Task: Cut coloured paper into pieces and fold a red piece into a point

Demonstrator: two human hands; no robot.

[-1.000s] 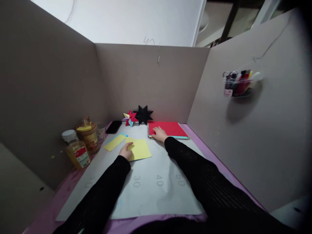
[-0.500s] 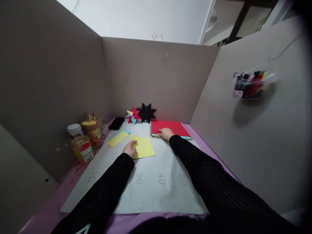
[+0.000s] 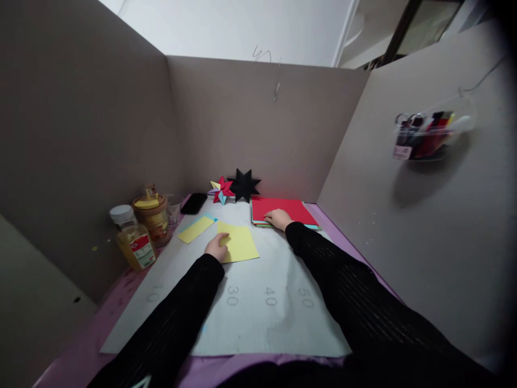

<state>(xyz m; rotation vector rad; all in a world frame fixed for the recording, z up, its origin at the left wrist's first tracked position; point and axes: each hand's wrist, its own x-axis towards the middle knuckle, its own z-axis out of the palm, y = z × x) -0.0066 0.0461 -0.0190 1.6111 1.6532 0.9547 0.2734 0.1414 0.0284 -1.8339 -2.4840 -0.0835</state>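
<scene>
My left hand (image 3: 217,247) rests at the left edge of a yellow sheet of paper (image 3: 241,245), forefinger and thumb apart on it. Across a stack of coloured paper (image 3: 291,210), red on top, lies my right hand (image 3: 278,219). Its fingers reach over the near left part of the red sheet, and the fingertips touch the surface. Left of the yellow sheet is a smaller yellow strip (image 3: 196,230) with a light-blue piece showing beneath it. Behind these stand a black folded paper star (image 3: 243,186) and a multicoloured paper star (image 3: 222,189).
A black phone (image 3: 194,203) lies at the back left. Beside it are a clear cup (image 3: 174,209), a brown tub with a yellow lid (image 3: 154,221) and a glue bottle (image 3: 136,243). Grey panels surround the white mat (image 3: 258,323); a clear holder with tools (image 3: 428,134) hangs at right.
My right hand has shifted slightly right, and its fingers have drawn in on the red sheet. My left hand stays on the yellow sheet. The view has tilted a little.
</scene>
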